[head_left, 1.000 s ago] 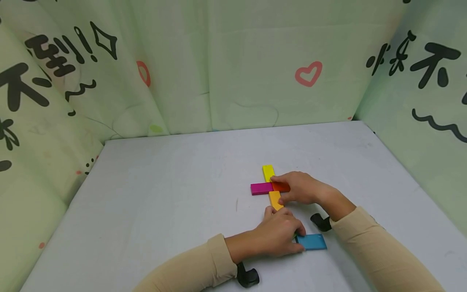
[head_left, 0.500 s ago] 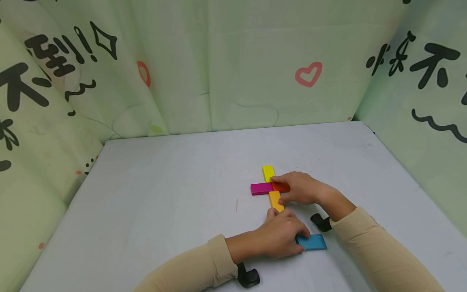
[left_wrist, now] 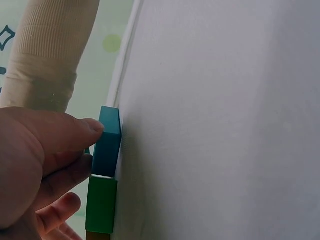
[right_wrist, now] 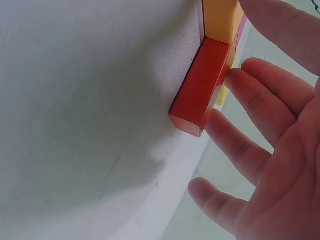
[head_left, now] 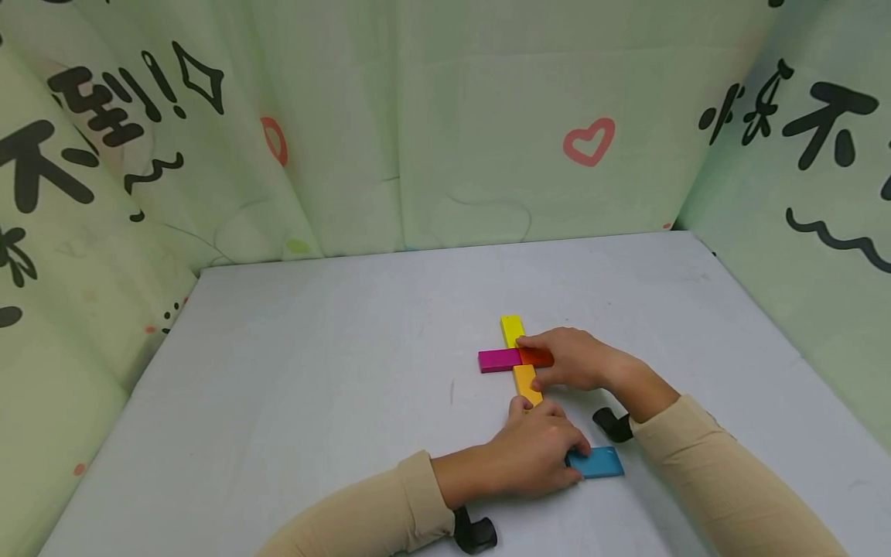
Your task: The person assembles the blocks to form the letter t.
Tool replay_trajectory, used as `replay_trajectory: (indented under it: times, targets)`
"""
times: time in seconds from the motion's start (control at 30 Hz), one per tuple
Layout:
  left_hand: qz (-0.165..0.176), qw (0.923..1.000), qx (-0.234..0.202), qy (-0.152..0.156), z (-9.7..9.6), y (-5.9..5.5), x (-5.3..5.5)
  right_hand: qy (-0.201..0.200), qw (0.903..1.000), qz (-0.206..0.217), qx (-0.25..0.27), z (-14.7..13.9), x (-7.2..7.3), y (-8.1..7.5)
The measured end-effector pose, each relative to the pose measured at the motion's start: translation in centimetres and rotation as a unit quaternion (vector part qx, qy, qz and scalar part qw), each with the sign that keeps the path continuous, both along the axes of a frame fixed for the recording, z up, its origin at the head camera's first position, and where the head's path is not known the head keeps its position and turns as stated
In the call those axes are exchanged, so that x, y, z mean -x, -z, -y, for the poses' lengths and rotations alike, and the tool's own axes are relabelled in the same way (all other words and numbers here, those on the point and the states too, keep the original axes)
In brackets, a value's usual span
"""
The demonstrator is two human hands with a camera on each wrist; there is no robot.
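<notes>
In the head view, wooden blocks form a cross: a yellow block [head_left: 511, 330] at the top, a magenta block [head_left: 498, 360] on the left, a red block [head_left: 534, 357] on the right and an orange block [head_left: 526, 384] below. My right hand [head_left: 583, 360] spreads over the red block, index fingertip near the yellow block, thumb at the orange one. Lower down, my left hand [head_left: 530, 450] pinches a blue block [head_left: 597, 462] by its left end. The left wrist view shows a green block [left_wrist: 101, 205] end to end with the blue one; the head view hides it behind the hand.
The blocks lie on a white-covered table [head_left: 334, 371]. A pale green printed curtain [head_left: 480, 131] stands behind and at both sides. Black wrist camera mounts [head_left: 476, 534] stick out beneath the sleeves, and the forearms reach in from the front.
My left hand has shifted slightly to the right along the blue block, covering a bit of green that showed earlier between its fingers. The right hand and the cross have stayed put.
</notes>
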State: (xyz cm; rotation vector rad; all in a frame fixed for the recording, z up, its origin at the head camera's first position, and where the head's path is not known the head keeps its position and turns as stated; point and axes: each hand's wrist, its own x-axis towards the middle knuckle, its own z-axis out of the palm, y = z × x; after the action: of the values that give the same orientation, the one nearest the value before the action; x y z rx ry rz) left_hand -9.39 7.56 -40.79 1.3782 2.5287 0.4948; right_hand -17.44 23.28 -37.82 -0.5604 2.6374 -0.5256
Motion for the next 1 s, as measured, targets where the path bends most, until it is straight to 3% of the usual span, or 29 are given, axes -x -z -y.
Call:
replay_trajectory:
  times: [0.4, 0.83, 1.0]
  targets:
    - [0.038, 0.9989, -0.023, 0.011, 0.06, 0.03, 0.39, -0.002, 1.0, 0.003, 0.004, -0.01, 0.09, 0.02]
    - [0.018, 0.9997, -0.014, 0.013, 0.12, 0.04, 0.34, -0.003, 1.0, 0.0, -0.003, -0.03, 0.13, -0.05]
    - [0.026, 0.9989, -0.021, 0.033, 0.18, 0.05, 0.47, -0.002, 1.0, 0.001, -0.004, -0.03, 0.15, -0.01]
